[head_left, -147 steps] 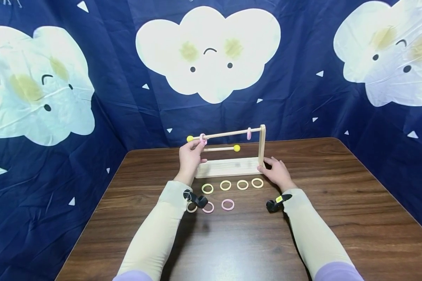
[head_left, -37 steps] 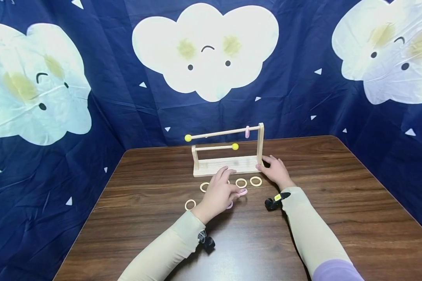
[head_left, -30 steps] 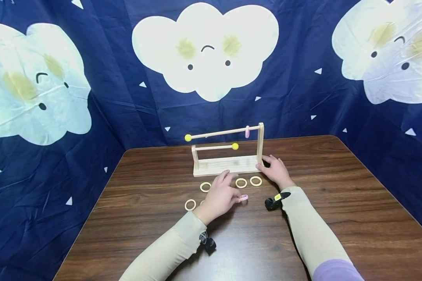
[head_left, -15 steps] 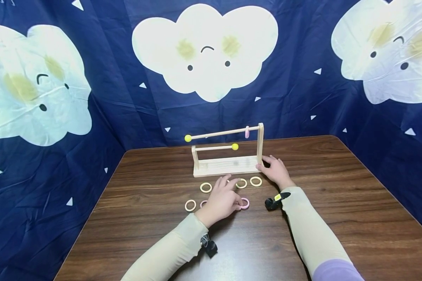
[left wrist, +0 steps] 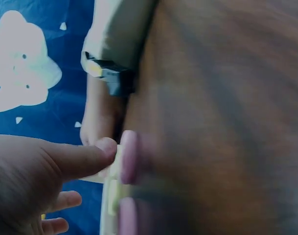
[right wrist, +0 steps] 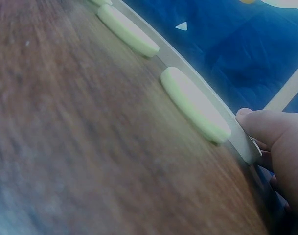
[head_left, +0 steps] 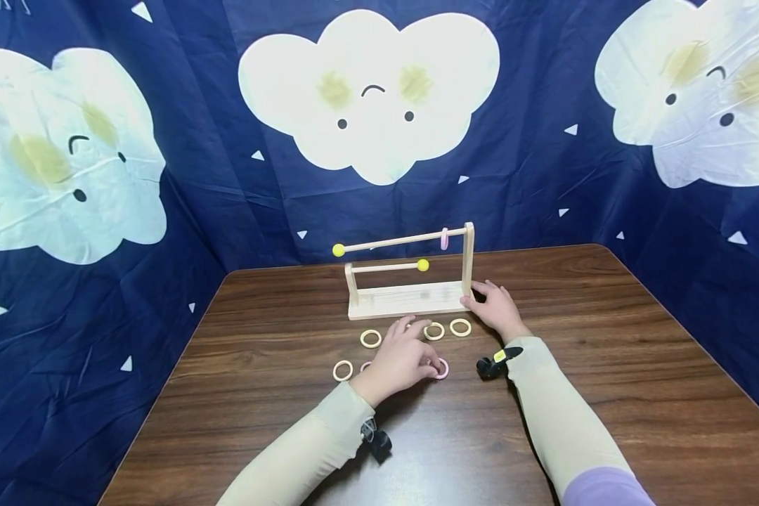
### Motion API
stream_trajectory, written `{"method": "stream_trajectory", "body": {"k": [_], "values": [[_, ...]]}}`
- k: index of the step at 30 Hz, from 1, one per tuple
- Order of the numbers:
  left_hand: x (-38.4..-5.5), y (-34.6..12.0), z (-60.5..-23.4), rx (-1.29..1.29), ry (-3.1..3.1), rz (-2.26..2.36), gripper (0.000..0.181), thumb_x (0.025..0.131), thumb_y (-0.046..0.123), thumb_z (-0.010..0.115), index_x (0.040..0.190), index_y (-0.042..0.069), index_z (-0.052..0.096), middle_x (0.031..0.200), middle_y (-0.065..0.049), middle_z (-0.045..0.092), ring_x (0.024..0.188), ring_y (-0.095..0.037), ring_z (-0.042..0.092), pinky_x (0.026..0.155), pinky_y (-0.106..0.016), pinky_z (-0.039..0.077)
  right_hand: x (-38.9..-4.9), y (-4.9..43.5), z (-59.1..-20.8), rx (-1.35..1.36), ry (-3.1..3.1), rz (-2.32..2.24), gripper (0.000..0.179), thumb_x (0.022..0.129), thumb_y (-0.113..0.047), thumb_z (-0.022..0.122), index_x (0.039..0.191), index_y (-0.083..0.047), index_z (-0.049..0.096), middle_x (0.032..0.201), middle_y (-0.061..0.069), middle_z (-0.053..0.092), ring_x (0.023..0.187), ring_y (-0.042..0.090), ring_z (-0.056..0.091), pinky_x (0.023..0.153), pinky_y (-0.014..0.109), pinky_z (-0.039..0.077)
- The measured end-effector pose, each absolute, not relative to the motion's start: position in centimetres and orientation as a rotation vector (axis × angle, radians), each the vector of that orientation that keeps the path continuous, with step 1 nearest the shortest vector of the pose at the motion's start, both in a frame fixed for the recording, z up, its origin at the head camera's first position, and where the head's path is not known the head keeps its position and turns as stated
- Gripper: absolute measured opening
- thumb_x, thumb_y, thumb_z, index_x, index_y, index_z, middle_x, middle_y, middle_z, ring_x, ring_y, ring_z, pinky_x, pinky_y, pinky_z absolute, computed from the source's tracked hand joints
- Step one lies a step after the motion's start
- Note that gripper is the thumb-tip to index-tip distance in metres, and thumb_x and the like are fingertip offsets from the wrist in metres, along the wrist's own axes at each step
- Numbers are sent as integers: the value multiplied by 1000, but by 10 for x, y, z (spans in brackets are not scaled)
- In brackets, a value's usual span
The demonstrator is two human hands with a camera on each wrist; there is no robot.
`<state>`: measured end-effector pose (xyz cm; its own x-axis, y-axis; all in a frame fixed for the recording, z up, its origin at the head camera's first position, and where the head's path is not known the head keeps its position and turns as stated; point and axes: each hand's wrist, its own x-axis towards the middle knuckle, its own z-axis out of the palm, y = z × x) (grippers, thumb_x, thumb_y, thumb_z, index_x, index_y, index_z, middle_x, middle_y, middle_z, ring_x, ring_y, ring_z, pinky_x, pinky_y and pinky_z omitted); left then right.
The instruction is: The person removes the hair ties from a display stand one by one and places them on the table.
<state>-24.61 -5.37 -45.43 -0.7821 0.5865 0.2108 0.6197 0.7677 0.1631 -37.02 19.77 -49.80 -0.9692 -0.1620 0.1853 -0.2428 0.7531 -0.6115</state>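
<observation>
My left hand [head_left: 400,360] hovers low over the table, fingers loosely spread. Its thumb and forefinger are beside a pink ring [head_left: 443,369] lying flat. In the left wrist view a narrow gap separates the thumb tip from that pink ring [left wrist: 129,156]; the forefinger is hidden. The right hand [head_left: 495,309] grips the right end of a wooden stand [head_left: 411,301], thumb on the base, other fingers partly hidden behind it. The stand has two horizontal rods with yellow ball ends; one pink ring [head_left: 445,239] hangs on the upper rod.
Several pale yellow rings [head_left: 460,327] lie in a row before the stand. A cream ring [head_left: 343,371] lies nearer, at the left. Another pink ring [head_left: 366,366] is mostly covered by my left hand. A dark blue cloud-printed cloth [head_left: 379,204] hangs behind the wooden table [head_left: 278,330].
My left hand has come down from the upper rod's left end with a pink ring, laid it flat on the table and loosened its fingers. The right hand keeps its hold on the stand.
</observation>
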Motion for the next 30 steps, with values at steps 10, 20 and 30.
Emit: {"method": "stream_trajectory", "body": {"k": [10, 20, 30], "values": [[-275, -45, -412, -651, -2652, -1132, 20, 92, 28, 75, 108, 16, 78, 136, -14, 61, 131, -36, 51, 109, -51, 40, -372, 199, -497, 325, -2821, 1008, 63, 96, -37, 66, 144, 1, 53, 147, 27, 49, 145, 44, 34, 122, 55, 13], [-304, -30, -395, -354, -2446, -1707, 29, 96, 22, 70, 122, 8, 72, 117, -11, 72, 113, -28, 66, 100, -43, 50, -372, 198, -499, 325, -2842, 993, 63, 96, -37, 67, 144, 1, 52, 146, 29, 49, 144, 46, 34, 121, 57, 14], [-325, -9, -384, -65, -2210, -2181, 38, 98, 24, 68, 136, 17, 64, 119, -9, 69, 106, -26, 67, 88, -43, 57, -373, 197, -501, 336, -2822, 978, 62, 96, -36, 67, 143, 2, 53, 145, 30, 50, 143, 46, 35, 120, 58, 15]]}}
